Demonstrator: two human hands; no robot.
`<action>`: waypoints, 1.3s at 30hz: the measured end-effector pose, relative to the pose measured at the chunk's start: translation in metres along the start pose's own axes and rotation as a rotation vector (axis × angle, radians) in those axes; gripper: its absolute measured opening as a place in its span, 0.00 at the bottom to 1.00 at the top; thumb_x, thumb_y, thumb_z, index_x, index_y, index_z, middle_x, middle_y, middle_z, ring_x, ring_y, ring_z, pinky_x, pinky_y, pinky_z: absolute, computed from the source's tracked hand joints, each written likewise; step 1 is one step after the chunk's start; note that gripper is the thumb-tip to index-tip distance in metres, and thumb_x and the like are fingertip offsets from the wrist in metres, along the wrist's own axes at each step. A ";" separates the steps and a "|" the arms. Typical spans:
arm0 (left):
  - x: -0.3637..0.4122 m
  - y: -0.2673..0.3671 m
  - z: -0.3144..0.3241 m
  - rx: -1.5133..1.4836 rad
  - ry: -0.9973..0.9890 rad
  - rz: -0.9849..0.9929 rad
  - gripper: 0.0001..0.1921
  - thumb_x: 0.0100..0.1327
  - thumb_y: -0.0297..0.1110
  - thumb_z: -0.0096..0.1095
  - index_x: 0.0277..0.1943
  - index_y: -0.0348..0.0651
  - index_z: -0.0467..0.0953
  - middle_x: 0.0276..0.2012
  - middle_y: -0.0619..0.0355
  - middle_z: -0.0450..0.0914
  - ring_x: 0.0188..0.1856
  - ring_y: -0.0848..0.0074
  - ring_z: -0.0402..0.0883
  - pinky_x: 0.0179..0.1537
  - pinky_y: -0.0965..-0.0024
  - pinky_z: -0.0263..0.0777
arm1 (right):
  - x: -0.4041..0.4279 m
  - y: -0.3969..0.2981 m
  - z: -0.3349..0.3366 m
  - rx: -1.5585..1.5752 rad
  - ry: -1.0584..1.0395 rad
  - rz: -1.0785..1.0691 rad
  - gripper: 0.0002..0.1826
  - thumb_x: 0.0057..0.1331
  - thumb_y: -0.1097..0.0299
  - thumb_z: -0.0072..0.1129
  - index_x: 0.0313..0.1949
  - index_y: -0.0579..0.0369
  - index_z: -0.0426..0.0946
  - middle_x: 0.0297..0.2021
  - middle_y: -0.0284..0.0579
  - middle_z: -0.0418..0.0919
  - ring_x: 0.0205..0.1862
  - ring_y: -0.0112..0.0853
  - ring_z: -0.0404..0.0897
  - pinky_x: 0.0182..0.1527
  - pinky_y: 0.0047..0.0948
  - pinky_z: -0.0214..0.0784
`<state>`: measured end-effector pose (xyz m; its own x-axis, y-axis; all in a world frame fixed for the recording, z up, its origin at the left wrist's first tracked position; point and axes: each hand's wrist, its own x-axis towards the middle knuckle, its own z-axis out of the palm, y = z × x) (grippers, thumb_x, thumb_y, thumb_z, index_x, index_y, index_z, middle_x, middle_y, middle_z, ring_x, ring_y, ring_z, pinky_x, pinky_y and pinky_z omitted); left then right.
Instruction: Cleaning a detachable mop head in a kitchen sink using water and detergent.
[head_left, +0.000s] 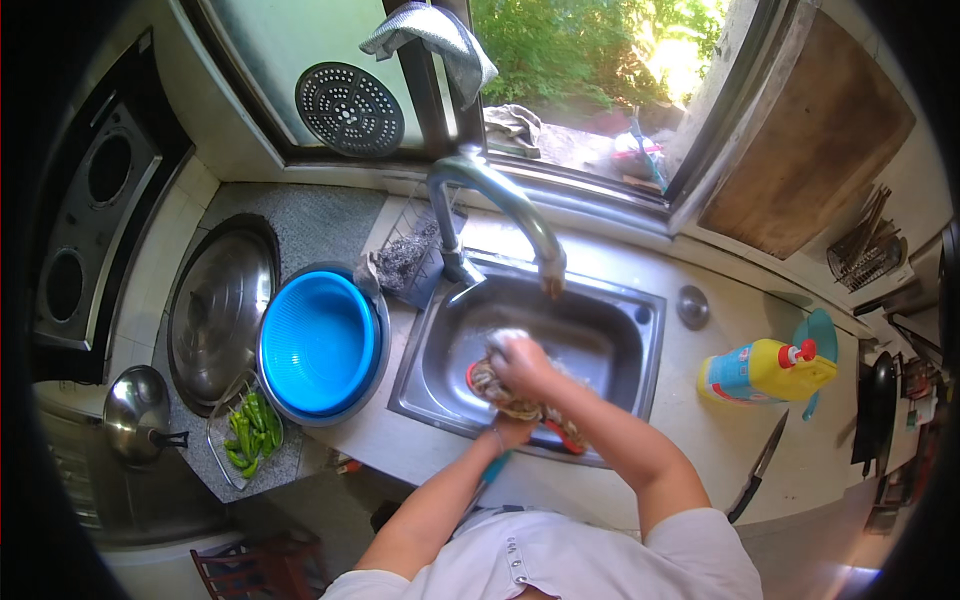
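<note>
Over the stainless steel sink (615, 405), my left hand (514, 429) grips the underside of what looks like a shaggy brown-and-white mop head (491, 384) with red edges. From beneath that hand a teal grip (496, 468) on a grey pole runs back towards my body. My right hand (523, 365) is closed on top of the shaggy strands. Something white, foam or a cloth, shows at its fingers; I cannot tell which. Both hands hide much of the mop head's middle. Above the basin hangs the spout of a curved metal faucet (510, 191).
Left of the sink stand a blue plastic colander (319, 337), a large metal lid (221, 315) and a basket of green peppers (255, 431). To the right are a yellow detergent bottle (757, 371) and a kitchen knife (761, 465). A wire rack (412, 259) sits behind the faucet.
</note>
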<state>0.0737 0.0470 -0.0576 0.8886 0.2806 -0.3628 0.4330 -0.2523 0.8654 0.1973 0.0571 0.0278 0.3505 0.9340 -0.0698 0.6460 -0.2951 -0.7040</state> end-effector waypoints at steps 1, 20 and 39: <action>0.001 0.002 -0.002 0.001 0.043 0.047 0.09 0.58 0.38 0.50 0.28 0.42 0.69 0.15 0.60 0.72 0.13 0.76 0.69 0.17 0.72 0.63 | -0.017 0.006 0.001 -0.002 -0.001 0.011 0.12 0.53 0.67 0.48 0.37 0.54 0.74 0.36 0.54 0.76 0.43 0.52 0.72 0.44 0.43 0.66; 0.010 0.003 0.005 -0.057 -0.113 -0.215 0.11 0.59 0.35 0.50 0.25 0.39 0.71 0.13 0.58 0.72 0.17 0.76 0.73 0.22 0.70 0.67 | 0.042 0.112 0.056 0.470 -0.326 0.483 0.19 0.60 0.59 0.46 0.44 0.58 0.74 0.40 0.50 0.77 0.40 0.38 0.75 0.43 0.35 0.66; 0.010 -0.027 0.019 0.303 0.263 0.504 0.09 0.57 0.34 0.50 0.35 0.38 0.71 0.20 0.55 0.74 0.20 0.72 0.74 0.25 0.67 0.68 | 0.034 0.069 0.037 0.014 -0.185 0.531 0.28 0.60 0.47 0.43 0.45 0.60 0.72 0.45 0.56 0.74 0.48 0.47 0.72 0.50 0.40 0.63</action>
<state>0.0735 0.0386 -0.0909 0.9440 0.2677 0.1927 0.0302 -0.6518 0.7578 0.2288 0.0755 -0.0493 0.4993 0.6781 -0.5393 0.4036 -0.7329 -0.5477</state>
